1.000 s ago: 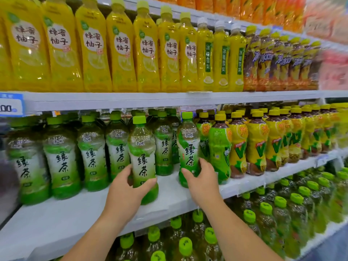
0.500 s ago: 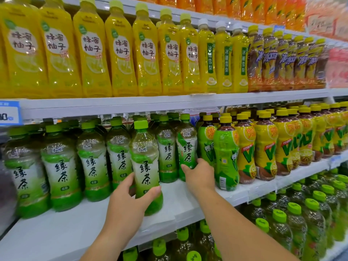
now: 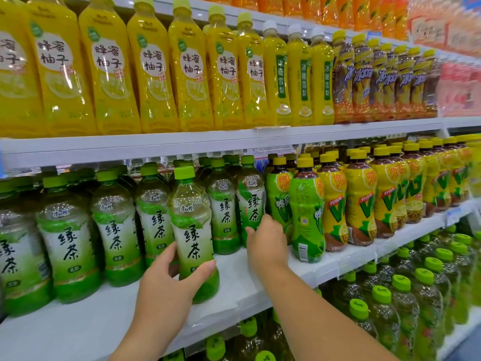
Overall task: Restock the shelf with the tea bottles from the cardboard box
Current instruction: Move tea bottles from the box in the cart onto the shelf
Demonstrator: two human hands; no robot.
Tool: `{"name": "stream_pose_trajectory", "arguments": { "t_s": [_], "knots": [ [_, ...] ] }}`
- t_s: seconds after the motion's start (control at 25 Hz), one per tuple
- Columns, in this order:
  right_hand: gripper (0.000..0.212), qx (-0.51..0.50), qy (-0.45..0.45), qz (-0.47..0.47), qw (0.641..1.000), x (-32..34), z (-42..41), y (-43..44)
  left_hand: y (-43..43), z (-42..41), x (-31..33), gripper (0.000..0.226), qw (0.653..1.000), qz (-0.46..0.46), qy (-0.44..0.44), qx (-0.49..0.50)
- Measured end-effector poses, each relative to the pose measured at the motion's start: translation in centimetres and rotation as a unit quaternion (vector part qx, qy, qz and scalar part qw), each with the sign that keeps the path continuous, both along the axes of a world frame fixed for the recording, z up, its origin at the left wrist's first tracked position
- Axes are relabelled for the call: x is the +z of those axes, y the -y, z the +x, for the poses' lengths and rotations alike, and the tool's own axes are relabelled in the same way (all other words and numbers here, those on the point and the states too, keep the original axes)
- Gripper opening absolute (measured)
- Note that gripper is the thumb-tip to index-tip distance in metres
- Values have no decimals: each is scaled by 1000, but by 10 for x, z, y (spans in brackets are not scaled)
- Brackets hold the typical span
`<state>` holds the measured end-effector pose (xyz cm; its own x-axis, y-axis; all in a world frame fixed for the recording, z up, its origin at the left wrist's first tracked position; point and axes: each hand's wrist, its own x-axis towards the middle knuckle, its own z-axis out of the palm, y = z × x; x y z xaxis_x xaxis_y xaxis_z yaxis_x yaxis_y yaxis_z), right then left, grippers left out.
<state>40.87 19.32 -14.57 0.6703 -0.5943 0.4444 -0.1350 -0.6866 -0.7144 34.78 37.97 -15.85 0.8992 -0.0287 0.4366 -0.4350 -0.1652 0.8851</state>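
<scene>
The shelf [image 3: 78,327] in front of you runs from lower left up to the right. It has bare white board along its front edge, widest at the left, and more between your two hands.

On the shelf above stand seven tall yellow bottles [image 3: 153,74] labelled 蜂蜜柚子, the leftmost cut by the frame. Right of them are three white-capped ones [image 3: 302,82] reading 冰糖雪梨.

On your shelf the green tea row [image 3: 117,230] shows six bottles across its front, each marked 康师傅 and 绿茶, with more caps behind. Right of them stand lemon tea bottles [image 3: 359,199] with a big V and 柠檬茶; I can't count these, they blur toward the far end.

Your left hand [image 3: 166,290] grips the front bottle [image 3: 192,235] low down, with the thumb across its front and the fingers [image 3: 166,254] round its left side. It stands upright on the shelf, ahead of the row and near the front edge.

Your right hand [image 3: 265,241] holds the end bottle [image 3: 251,204], the last green tea before the lemon tea. The thumb is on the bottle's lower front and the fingers go round its right side, their tips hidden.
</scene>
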Motion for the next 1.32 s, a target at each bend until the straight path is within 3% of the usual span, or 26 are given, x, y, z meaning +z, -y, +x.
{"name": "stream_pose_trajectory", "arguments": {
  "t_s": [0.24, 0.56, 0.64, 0.8, 0.88, 1.0, 1.08, 1.2, 1.32],
  "knots": [
    [29, -15, -25, -39, 999, 1, 10, 1, 0, 5, -3, 45, 1000, 1, 15, -2],
    [31, -13, -12, 0, 1000, -4, 19, 5, 1, 8, -2, 47, 1000, -7, 12, -1],
    [29, -10, -3, 3, 1000, -4, 18, 3, 3, 8, -1, 53, 1000, -23, 8, 3],
    [26, -11, 60, -5, 998, -3, -3, -6, 3, 8, 0, 43, 1000, -27, -8, -8],
    [23, 100, 118, 83, 985, 0, -19, -20, 0, 7, 1, 43, 999, -20, -21, -17],
    [21, 310, 144, 262, 903, 10, -46, -47, -4, 3, 8, 43, 999, -4, -36, -40],
    [32, 350, 138, 285, 882, 15, -57, -58, -9, -5, 14, 41, 998, 14, -39, -54],
    [54, 370, 124, 277, 878, 15, -64, -78, -31, -11, 14, 39, 998, 36, -28, -41],
    [56, 413, 97, 271, 864, 14, -64, -124, -77, -18, 10, 40, 996, 82, -22, 36]
  ]
}}
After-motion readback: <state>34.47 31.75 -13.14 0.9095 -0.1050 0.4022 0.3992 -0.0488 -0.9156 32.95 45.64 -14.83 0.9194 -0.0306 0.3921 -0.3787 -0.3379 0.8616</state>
